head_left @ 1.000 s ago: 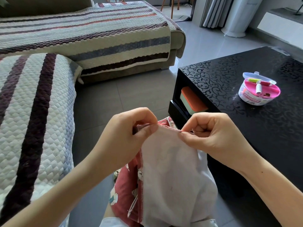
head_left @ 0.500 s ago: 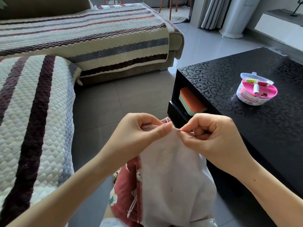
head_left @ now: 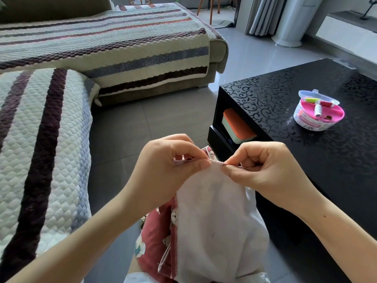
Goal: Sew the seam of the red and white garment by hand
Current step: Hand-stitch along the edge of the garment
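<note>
The garment (head_left: 216, 217) hangs between my hands, its white inner side facing me and red printed fabric with a stitched edge showing at the lower left. My left hand (head_left: 167, 172) pinches the top seam edge between thumb and forefinger. My right hand (head_left: 265, 172) pinches the same edge just to the right, fingertips close to the left thumb. A needle is too small to make out; only a faint thin line shows at the right fingertips.
A black patterned coffee table (head_left: 306, 160) stands at the right, with a round pink sewing kit (head_left: 318, 113) holding thread spools on top and an orange-lidded box (head_left: 236, 127) in its shelf. A striped quilted sofa cover (head_left: 40, 139) lies to the left.
My left thumb has slid right along the seam edge, closing the gap to my right fingertips. The view has shifted slightly.
</note>
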`<move>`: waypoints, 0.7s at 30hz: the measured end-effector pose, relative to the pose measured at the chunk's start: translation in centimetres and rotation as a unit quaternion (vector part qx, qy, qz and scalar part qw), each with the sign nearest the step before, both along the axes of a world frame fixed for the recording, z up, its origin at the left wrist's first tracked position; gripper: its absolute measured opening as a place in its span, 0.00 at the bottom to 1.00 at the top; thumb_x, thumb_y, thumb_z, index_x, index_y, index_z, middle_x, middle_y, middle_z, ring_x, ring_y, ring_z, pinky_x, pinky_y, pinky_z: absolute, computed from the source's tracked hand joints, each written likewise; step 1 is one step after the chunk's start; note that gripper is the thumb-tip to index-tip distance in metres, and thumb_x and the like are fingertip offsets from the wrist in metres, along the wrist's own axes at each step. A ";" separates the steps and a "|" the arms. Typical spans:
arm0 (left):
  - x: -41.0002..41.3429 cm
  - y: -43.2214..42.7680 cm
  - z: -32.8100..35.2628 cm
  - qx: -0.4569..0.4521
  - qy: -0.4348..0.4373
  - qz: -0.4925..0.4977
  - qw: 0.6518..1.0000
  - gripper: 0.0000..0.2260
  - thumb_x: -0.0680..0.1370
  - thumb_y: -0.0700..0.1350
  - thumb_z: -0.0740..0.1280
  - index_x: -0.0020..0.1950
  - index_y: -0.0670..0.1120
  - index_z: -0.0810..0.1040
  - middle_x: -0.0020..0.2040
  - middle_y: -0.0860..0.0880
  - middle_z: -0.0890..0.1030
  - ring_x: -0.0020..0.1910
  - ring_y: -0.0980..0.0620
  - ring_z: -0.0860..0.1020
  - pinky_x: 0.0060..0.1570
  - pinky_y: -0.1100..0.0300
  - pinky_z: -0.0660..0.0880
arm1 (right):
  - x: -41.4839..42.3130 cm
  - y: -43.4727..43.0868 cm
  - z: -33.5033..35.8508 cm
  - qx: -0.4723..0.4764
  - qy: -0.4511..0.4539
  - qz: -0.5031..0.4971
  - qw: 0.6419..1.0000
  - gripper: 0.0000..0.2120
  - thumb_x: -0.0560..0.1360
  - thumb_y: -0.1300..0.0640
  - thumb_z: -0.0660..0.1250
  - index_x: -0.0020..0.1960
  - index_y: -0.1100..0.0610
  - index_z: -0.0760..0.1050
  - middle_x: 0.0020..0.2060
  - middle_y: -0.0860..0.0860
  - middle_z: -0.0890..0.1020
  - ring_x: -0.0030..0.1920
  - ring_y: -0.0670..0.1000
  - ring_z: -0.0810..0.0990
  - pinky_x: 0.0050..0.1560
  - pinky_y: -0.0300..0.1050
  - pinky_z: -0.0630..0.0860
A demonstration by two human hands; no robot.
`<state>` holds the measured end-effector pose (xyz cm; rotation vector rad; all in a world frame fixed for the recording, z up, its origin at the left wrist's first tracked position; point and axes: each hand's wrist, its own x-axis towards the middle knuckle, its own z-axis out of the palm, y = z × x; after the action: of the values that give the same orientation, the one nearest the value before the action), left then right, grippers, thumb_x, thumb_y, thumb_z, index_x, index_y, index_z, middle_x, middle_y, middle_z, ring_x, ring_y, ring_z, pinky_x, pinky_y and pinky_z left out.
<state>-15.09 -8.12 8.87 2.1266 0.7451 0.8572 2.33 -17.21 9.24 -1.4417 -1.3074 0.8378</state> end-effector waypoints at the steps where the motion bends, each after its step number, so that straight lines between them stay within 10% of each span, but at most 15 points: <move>1: 0.0 0.0 -0.1 0.001 0.002 0.000 1.000 0.02 0.68 0.46 0.73 0.39 0.50 0.85 0.36 0.57 0.80 0.37 0.56 0.79 0.36 0.65 0.73 | 0.1 0.2 0.0 -0.013 0.017 0.000 1.000 0.08 0.68 0.68 0.74 0.32 0.62 0.80 0.23 0.55 0.70 0.27 0.49 0.64 0.28 0.35 0.61; 9: 0.0 0.0 -0.4 -0.018 0.027 -0.002 0.999 0.04 0.71 0.49 0.70 0.39 0.51 0.84 0.37 0.62 0.82 0.37 0.66 0.78 0.37 0.76 0.69 | 0.8 0.9 0.1 -0.080 0.074 0.025 0.994 0.09 0.63 0.59 0.76 0.35 0.63 0.79 0.30 0.61 0.73 0.32 0.53 0.67 0.31 0.35 0.66; 21: -0.4 1.9 0.3 -0.122 0.103 -0.056 0.986 0.02 0.72 0.44 0.74 0.40 0.49 0.85 0.37 0.55 0.85 0.36 0.60 0.81 0.40 0.65 0.77 | 0.3 1.8 0.4 -0.105 0.080 0.056 0.990 0.08 0.64 0.65 0.76 0.30 0.59 0.79 0.24 0.51 0.69 0.28 0.48 0.64 0.30 0.34 0.63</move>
<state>-15.49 -6.17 9.15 2.0332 0.7824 0.4647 2.65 -15.40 9.60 -1.4395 -1.2162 1.1711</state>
